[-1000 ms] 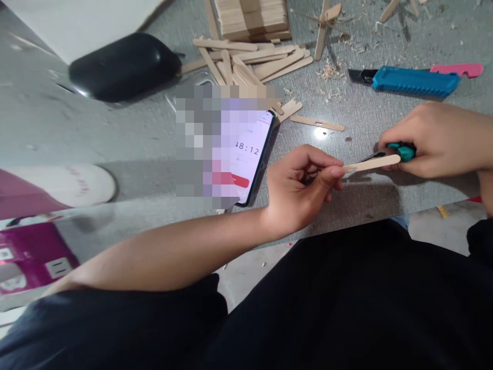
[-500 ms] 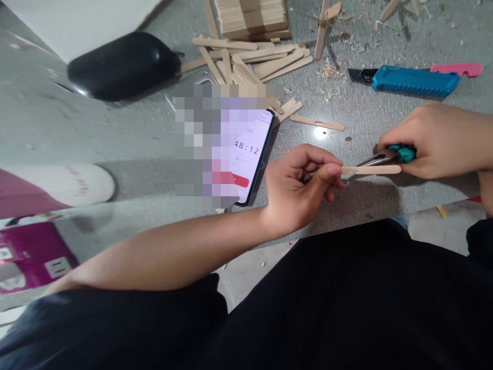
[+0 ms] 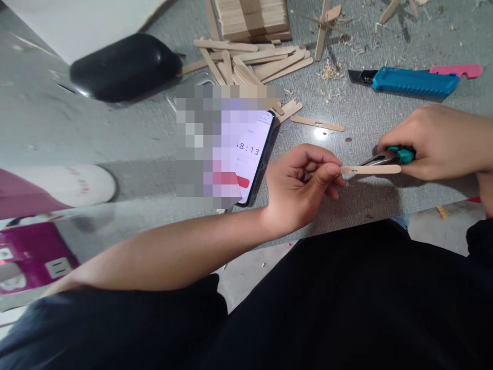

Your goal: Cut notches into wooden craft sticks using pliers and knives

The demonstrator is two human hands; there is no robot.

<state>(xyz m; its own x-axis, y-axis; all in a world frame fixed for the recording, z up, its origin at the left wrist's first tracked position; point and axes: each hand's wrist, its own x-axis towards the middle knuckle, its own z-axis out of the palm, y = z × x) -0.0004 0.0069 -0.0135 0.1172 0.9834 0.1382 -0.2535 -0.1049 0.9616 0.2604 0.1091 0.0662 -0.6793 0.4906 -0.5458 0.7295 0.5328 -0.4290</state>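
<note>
Between thumb and fingertips, my left hand (image 3: 308, 185) pinches one end of a wooden craft stick (image 3: 375, 169), held level above the grey table. A small notch or hole shows in the stick close to my fingertips. My right hand (image 3: 416, 144) is wrapped round the green handles of a pair of pliers (image 3: 379, 158). Their metal jaws lie just behind the stick and point left, the tips partly hidden by it; whether they touch the wood I cannot tell. Beyond my hands lies another craft stick (image 3: 333, 125) with a slot in its middle.
A blue utility knife (image 3: 416, 81) with its blade out lies behind my right hand. Left of my left hand is a phone (image 3: 256, 164) showing a timer. Loose sticks (image 3: 277, 64), a stick bundle (image 3: 252, 18), wood shavings (image 3: 329, 69) and a black case (image 3: 123, 67) lie farther back.
The plier jaws have drawn back slightly to the right, and more of the notch in the stick shows. Both hands otherwise stay nearly in place. The phone's timer has advanced one second.
</note>
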